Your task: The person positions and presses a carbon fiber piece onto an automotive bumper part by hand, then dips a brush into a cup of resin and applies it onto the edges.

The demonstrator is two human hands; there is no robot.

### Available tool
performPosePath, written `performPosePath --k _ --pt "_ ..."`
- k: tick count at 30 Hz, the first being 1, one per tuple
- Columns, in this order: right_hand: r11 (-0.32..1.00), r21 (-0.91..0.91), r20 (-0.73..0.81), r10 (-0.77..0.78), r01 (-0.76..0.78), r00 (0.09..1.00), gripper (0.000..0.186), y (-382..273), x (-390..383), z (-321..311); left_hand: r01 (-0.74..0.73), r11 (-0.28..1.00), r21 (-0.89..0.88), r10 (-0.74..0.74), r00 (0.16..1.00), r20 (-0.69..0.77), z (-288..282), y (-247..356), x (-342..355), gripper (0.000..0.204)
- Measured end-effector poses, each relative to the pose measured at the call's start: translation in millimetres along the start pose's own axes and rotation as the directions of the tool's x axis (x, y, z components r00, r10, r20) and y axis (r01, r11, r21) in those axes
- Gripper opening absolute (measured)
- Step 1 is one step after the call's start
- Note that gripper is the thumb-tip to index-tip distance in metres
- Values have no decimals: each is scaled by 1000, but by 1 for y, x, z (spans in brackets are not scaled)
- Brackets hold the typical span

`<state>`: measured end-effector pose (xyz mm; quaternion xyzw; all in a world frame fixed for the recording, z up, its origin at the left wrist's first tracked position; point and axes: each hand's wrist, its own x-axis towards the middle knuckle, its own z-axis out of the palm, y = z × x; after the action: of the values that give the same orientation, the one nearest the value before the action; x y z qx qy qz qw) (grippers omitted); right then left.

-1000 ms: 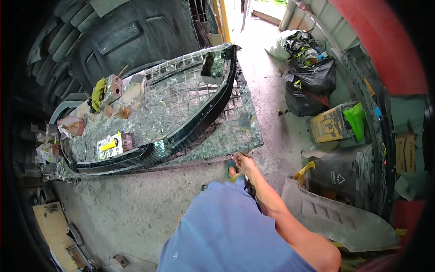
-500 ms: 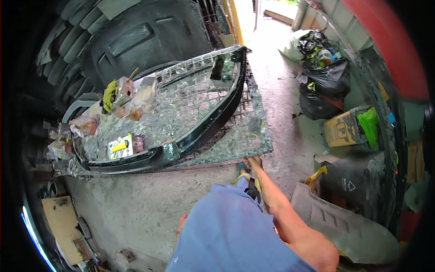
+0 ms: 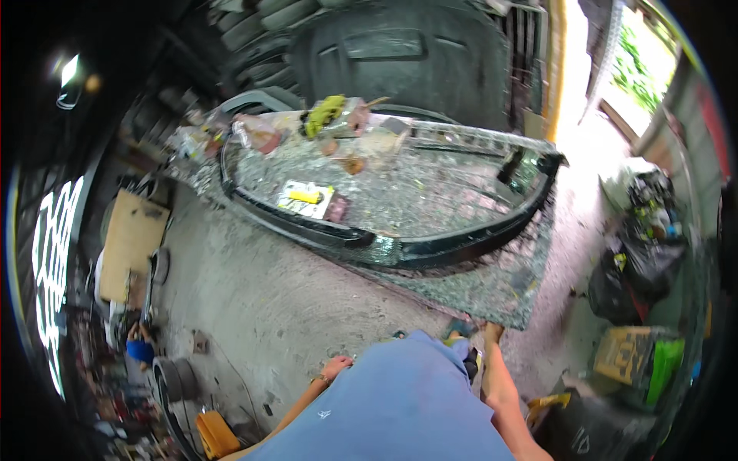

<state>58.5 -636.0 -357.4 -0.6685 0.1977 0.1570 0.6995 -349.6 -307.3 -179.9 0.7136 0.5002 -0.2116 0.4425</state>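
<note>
Head view: over the last second the scene has swung round, so the worktop (image 3: 492,290) now sits further to the right, and my left hand (image 3: 335,367), mostly hidden behind my blue shirt (image 3: 384,403) a second ago, has come into sight. I can't tell whether the worktop itself has moved or only my head has turned. My right hand (image 3: 493,332) is at the worktop's near edge, just beside its right corner; I judge that this puts the board, not what lies on it, within my grasp. Those fingers meet the rim, but I can't tell whether they grip it. My left fingers hang well apart from the worktop, on its near side; I see nothing in them, though their closure is too blurred to tell. The curved black car bumper lip (image 3: 469,250) lies on the worktop, bowed toward its near edge, apart from my right fingers, with a bare strip of worktop between.
</note>
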Motion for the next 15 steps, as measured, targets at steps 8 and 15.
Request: performPosePath --k 8,15 --pt "996 20 78 86 -88 993 19 -62 -28 19 11 997 -72 -6 998 67 19 0 -6 37" --pt "938 -340 104 -40 73 994 25 -100 -77 3 -146 975 -165 162 983 84 18 -14 33 34"
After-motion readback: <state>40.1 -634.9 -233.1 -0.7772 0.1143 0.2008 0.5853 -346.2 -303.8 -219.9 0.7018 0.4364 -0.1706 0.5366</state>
